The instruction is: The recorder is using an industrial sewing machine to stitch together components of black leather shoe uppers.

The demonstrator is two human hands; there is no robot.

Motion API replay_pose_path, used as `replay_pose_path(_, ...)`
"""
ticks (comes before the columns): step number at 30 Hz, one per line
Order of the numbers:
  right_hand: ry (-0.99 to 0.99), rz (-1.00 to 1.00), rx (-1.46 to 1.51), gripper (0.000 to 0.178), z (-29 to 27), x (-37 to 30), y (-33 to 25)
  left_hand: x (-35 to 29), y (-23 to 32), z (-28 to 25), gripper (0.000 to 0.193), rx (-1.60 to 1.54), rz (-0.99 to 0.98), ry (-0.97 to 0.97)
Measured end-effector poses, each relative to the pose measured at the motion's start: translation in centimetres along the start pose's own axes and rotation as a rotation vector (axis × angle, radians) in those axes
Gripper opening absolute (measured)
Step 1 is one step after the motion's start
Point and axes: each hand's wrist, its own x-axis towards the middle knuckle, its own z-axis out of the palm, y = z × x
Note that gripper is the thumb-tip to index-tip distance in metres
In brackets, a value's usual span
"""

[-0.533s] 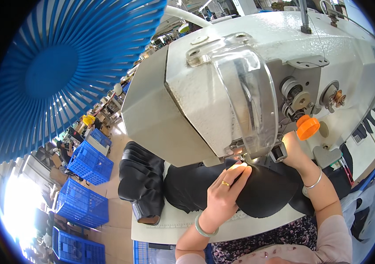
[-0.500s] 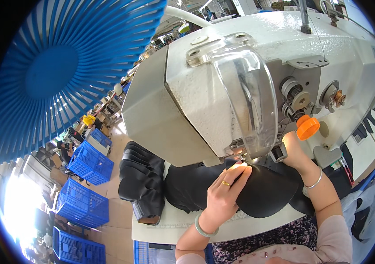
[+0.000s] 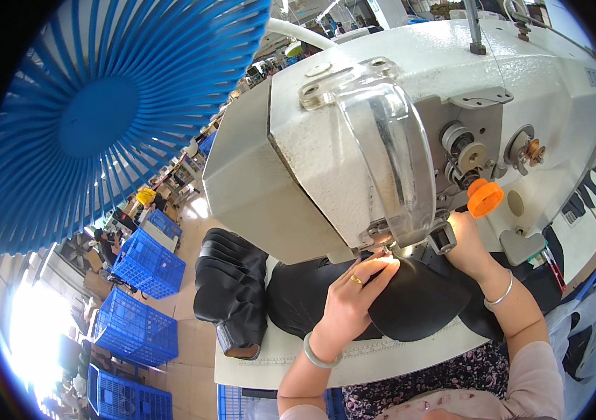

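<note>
A white industrial sewing machine [image 3: 312,157] leans over the work, with a clear plastic guard [image 3: 392,154] at its front. My left hand [image 3: 354,297], wearing a ring and a bangle, has its fingers closed on the edge of a black leather-like piece [image 3: 420,301] beside the needle area. My right hand [image 3: 469,248] rests at the far right of this piece, close to the presser foot. Its fingertips are hidden behind the machine parts. More black material [image 3: 301,290] lies under and left of my left hand.
On the left of the white table [image 3: 284,371] sits a stack of folded black pieces [image 3: 231,290]. A blue fan [image 3: 98,115] fills the upper left. Blue crates [image 3: 137,325] stand along the floor. An orange knob [image 3: 485,198] projects above my right hand. Red-handled tweezers [image 3: 555,269] lie at the right.
The whole view has shifted slightly. My left hand stays at the black piece near the needle, and a small dark flap that stood by its fingertips no longer shows. My right hand looks nearly unmoved.
</note>
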Motion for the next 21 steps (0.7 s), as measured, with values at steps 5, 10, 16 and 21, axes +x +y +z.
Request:
replay_pose_path(5,0.084,0.017,-0.016,0.028,0.4,-0.6,-0.4,0.1,-1.1,-0.6,0.05,-0.06,0.019,-0.065)
replay_pose_path(10,0.132,0.028,0.032,0.024,0.5,-1.2,-1.2,0.3,-1.8,-1.1,0.05,-0.106,0.024,-0.095)
replay_pose_path(16,0.195,0.034,0.026,0.021,1.0,-1.8,-1.7,0.4,-2.8,-1.4,0.058,-0.171,-0.02,-0.15)
replay_pose_path(21,0.209,0.05,0.006,0.02,1.3,-2.6,-1.9,0.7,-2.8,-2.9,0.066,-0.196,-0.088,-0.219)
